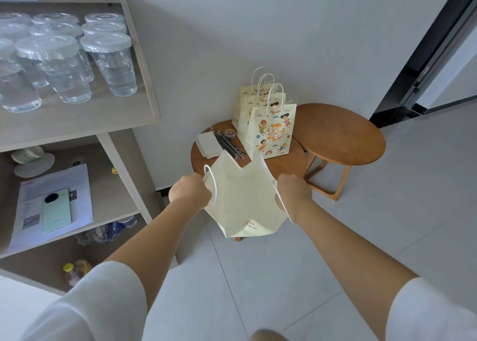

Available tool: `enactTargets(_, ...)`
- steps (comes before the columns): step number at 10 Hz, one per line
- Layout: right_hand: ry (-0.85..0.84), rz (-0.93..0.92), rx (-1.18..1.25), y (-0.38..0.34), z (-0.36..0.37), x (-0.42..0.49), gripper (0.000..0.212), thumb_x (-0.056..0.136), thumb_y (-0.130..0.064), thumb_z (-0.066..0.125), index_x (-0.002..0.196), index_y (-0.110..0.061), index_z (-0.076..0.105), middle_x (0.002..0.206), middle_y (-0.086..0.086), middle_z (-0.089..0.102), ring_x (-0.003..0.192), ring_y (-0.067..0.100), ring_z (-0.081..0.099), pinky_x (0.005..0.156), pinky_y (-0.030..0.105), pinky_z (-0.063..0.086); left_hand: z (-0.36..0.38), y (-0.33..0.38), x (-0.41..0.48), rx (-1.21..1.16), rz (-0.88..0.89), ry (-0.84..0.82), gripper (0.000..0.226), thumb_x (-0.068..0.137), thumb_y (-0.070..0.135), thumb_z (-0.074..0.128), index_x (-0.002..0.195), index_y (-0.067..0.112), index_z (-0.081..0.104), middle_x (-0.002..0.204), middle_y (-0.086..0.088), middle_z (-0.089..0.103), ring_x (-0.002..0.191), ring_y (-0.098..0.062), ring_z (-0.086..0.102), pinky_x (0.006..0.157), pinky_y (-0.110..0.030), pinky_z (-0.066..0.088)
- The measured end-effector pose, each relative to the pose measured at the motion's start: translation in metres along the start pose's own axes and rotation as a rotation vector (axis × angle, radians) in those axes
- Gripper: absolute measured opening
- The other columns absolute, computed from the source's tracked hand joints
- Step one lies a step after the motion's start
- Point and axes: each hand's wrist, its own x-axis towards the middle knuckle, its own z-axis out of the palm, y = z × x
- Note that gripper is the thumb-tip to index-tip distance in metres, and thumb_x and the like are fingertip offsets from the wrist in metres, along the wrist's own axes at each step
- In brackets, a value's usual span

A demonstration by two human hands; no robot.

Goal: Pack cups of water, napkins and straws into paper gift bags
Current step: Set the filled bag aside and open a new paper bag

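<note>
I hold a cream paper gift bag [245,198] in the air in front of a small round wooden table [284,162]. My left hand [189,191] grips its left rim and my right hand [294,193] grips its right rim, pulling the mouth wide; the inside looks empty. On the table stand other printed gift bags [271,131], a stack of white napkins [209,144] and a bundle of dark straws [228,143]. Several lidded clear cups of water [111,61] stand on the top shelf at the left.
A second round wooden table [340,134] stands to the right of the first. The shelf unit [124,160] at the left holds a green phone [56,210] on papers. A dark door frame [433,48] is at the far right. Grey tile floor lies below.
</note>
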Motion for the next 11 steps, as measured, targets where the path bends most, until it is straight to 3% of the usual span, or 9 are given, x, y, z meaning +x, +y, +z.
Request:
enactTargets(2,-0.225,0.26,0.606,-0.001,0.016,0.054,0.019,0.089,-0.004,0.044,0.072,-0.004,0.052,0.073,0.009,0.058,0.057,0.019,0.056,0.046,0.024,0.047,0.02,0.021,0.039,-0.191,-0.042,-0.174,0.021,0.082,0.001,0.047,0.062,0.007,0.047,0.057,-0.004,0.049,0.049,-0.017,0.046,0.048,-0.02,0.035)
enactTargets(3,-0.286,0.341,0.749,0.001,0.017,0.091,0.012,0.089,-0.002,0.041,0.084,-0.001,0.052,0.079,0.01,0.056,0.07,0.025,0.059,0.061,0.033,0.057,0.027,0.042,0.076,-0.265,-0.045,-0.218,0.023,0.085,0.007,0.045,0.063,0.008,0.048,0.061,-0.006,0.053,0.051,-0.02,0.049,0.051,-0.022,0.039)
enactTargets(4,-0.317,0.308,0.642,0.007,0.019,0.136,0.01,0.09,-0.006,0.038,0.085,-0.005,0.046,0.075,0.004,0.048,0.062,0.015,0.048,0.048,0.024,0.039,0.032,0.066,0.115,-0.36,-0.079,-0.244,0.03,0.092,0.023,0.047,0.063,0.015,0.047,0.074,-0.007,0.058,0.073,-0.028,0.062,0.069,-0.032,0.055)
enactTargets(5,-0.372,0.277,0.667,0.01,0.022,0.186,0.019,0.088,-0.006,0.039,0.103,-0.001,0.051,0.095,0.008,0.055,0.066,0.016,0.051,0.052,0.025,0.046,0.033,0.089,0.152,-0.372,-0.119,-0.256,0.032,0.094,0.03,0.047,0.063,0.019,0.044,0.088,-0.011,0.061,0.092,-0.031,0.066,0.084,-0.041,0.055)
enactTargets(6,-0.393,0.267,0.691,0.01,0.023,0.232,0.029,0.087,-0.005,0.041,0.113,0.0,0.051,0.111,0.012,0.056,0.081,0.025,0.058,0.068,0.035,0.058,0.034,0.106,0.187,-0.368,-0.163,-0.272,0.034,0.095,0.03,0.045,0.063,0.02,0.043,0.086,-0.009,0.06,0.092,-0.032,0.064,0.086,-0.042,0.054)
enactTargets(8,-0.472,0.242,0.695,0.014,0.036,0.291,0.038,0.091,-0.007,0.039,0.129,-0.002,0.044,0.129,0.013,0.049,0.072,0.018,0.051,0.051,0.024,0.048,0.042,0.125,0.233,-0.319,-0.212,-0.287,0.035,0.096,0.027,0.04,0.062,0.019,0.042,0.068,-0.001,0.049,0.082,-0.028,0.056,0.081,-0.038,0.052)
enactTargets(9,-0.492,0.241,0.702,0.016,0.044,0.3,0.033,0.093,-0.012,0.04,0.125,-0.004,0.046,0.117,0.011,0.052,0.069,0.016,0.05,0.044,0.022,0.042,0.048,0.125,0.24,-0.267,-0.222,-0.274,0.035,0.097,0.027,0.038,0.062,0.019,0.04,0.066,0.001,0.044,0.078,-0.026,0.051,0.074,-0.034,0.045)
enactTargets(10,-0.431,0.178,0.655,0.016,0.044,0.3,0.013,0.092,-0.023,0.039,0.085,-0.014,0.046,0.075,0.001,0.043,0.057,0.013,0.041,0.042,0.022,0.031,0.048,0.122,0.239,-0.242,-0.216,-0.236,0.036,0.097,0.026,0.038,0.062,0.02,0.039,0.065,0.003,0.042,0.065,-0.019,0.048,0.072,-0.032,0.041)
enactTargets(11,-0.351,0.128,0.65,0.016,0.04,0.293,0.028,0.092,-0.028,0.04,0.067,-0.015,0.035,0.063,-0.003,0.033,0.055,0.014,0.037,0.046,0.023,0.028,0.043,0.117,0.229,-0.224,-0.193,-0.192,0.036,0.098,0.027,0.038,0.062,0.023,0.038,0.066,0.005,0.04,0.075,-0.022,0.048,0.073,-0.031,0.039)
